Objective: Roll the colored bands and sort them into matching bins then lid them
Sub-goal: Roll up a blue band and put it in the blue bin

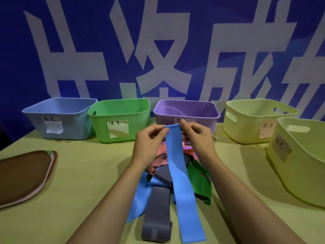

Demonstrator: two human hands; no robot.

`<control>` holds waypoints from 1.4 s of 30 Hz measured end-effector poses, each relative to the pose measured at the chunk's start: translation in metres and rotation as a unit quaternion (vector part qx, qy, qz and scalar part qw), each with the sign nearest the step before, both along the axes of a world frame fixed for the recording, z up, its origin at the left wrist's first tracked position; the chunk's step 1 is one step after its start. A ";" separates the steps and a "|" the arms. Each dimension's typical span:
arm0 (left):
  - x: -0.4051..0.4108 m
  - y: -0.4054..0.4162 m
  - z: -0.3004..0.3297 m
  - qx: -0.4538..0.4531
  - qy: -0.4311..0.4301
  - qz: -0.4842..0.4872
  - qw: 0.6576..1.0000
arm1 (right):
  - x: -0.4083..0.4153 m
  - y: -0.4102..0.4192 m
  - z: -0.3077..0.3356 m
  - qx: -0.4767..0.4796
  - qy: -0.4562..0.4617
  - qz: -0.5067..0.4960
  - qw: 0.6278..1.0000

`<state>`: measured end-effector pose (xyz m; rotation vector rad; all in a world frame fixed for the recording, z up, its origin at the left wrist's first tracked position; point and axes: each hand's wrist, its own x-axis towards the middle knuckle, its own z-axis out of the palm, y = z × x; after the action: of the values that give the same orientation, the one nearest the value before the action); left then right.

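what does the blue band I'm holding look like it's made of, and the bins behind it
Blue band: probably thin rubber or latex, matte; it hangs limp and flat from both hands' pinch. Bins, such as the green bin: likely moulded plastic, smooth with a slight sheen, with rounded rims.

Far edge of yellow-green tabletop, L to R: blue plastic bin, green plastic bin touching it, purple plastic bin, pale yellow plastic bin. 2nd pale yellow bin nearer, at R edge, just in front of the 4th. Stack of brown oval lids near L. Pile of stretchy colored bands centre, near side of purple bin. Long blue band runs from both hands, left hand and right hand, down over pile to near edge.
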<state>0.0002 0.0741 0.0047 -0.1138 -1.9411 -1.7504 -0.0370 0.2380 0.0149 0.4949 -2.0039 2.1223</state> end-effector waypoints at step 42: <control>-0.005 0.001 -0.017 -0.035 -0.015 -0.070 0.997 | 0.000 0.015 -0.020 0.180 0.093 0.028 0.979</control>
<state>-0.0043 0.0755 -0.0122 -0.2564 -2.0607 -1.7814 -0.0367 0.2527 -0.0049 0.7804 -2.2912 1.6666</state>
